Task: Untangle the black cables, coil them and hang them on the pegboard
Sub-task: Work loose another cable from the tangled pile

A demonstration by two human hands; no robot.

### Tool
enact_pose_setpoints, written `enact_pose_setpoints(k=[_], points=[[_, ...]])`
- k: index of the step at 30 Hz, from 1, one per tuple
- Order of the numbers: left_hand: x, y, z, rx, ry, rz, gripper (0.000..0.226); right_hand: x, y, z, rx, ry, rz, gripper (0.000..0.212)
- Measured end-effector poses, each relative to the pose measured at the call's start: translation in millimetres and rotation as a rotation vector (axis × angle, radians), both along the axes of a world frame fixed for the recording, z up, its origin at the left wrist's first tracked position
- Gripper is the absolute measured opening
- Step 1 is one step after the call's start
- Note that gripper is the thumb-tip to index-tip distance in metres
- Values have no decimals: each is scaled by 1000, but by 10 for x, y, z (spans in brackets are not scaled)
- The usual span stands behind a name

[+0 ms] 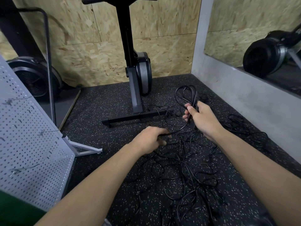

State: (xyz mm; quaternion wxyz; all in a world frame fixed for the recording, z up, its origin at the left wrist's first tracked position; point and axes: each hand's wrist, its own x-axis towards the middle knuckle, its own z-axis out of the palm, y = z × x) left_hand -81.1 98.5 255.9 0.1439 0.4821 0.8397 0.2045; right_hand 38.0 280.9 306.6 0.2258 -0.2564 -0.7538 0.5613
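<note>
Step in hand: Coiling, by the look of it, with one thicker cable gathered into loops while the rest lay unsorted.
Right hand: The right hand (203,119) was clenched round a bunch of black cable loops (185,93), held off the floor near the foot of a black-and-grey exercise machine (138,70).
Left hand: The left hand (151,139), lower and nearer the person, gripped the trailing run of that cable, which stretched between the two hands.
Cables: A tangled heap of thin black cables (187,168) sprawled over the black speckled rubber floor (105,103), beneath both forearms.
Pegboard: The pale grey perforated metal pegboard (29,136) stood on its frame at the left, well apart from the heap, with no coil seen hanging on it.
Next move: Probably another loop fed into the right hand. The trailing end appeared to run into the heap, so it likely called for teasing free rather than tugging.
</note>
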Motion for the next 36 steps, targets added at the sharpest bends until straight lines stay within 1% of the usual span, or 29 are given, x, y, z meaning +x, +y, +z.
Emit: enact_pose_setpoints(k=[2, 3, 5, 7, 8, 9, 11, 12, 14, 15, 18, 19, 22, 24, 27, 30, 33, 34, 35, 36], points=[[61, 23, 21, -83, 60, -18, 37, -3, -44, 9, -54, 23, 35, 16], [85, 27, 12, -94, 75, -18, 38, -4, -66, 9, -67, 27, 50, 16], [124, 28, -22, -52, 92, -11, 30, -12, -102, 6, -80, 31, 74, 17], [129, 46, -80, 14, 63, 5, 20, -20, -121, 9, -94, 44, 82, 17], [139, 57, -102, 57, 25, 11, 19, -24, -124, 9, -102, 53, 83, 17], [156, 61, -105, 104, -21, 19, 27, -30, -123, 2, -99, 55, 81, 18], [206, 47, -63, 204, -109, 16, 52, -43, -125, -30, -65, 41, 79, 18], [222, 48, -42, 242, -123, 13, 54, -49, -128, -54, -48, 33, 81, 18], [259, 66, -8, 274, -122, 18, 43, -52, -137, -93, -17, 19, 82, 18], [279, 82, -6, 278, -151, 31, 40, -50, -140, -102, -6, 19, 81, 18], [341, 153, -6, 324, -365, 97, 35, -58, -164, -106, 73, 7, 90, 18], [344, 167, -6, 334, -350, 111, 34, -66, -174, -118, 121, -13, 91, 17], [330, 169, -26, 392, -173, 156, 21, -83, -201, -177, 177, -64, 98, 15], [306, 159, -45, 430, -147, 187, 15, -82, -220, -196, 179, -77, 118, 15], [261, 133, -33, 435, -133, 224, 14, -60, -240, -183, 207, -81, 160, 15], [241, 102, 16, 407, -138, 211, 14, -53, -263, -187, 261, -95, 180, 15], [236, 101, 38, 306, -187, 141, 19, -51, -262, -144, 279, -67, 84, 15], [231, 98, 32, 254, -223, 123, 22, -43, -243, -120, 267, -56, 31, 14], [223, 92, 26, 213, -314, 118, 23, -27, -213, -94, 261, -53, -20, 14], [224, 75, 38, 191, -457, 134, 24, -11, -172, -82, 261, -55, -62, 13]])
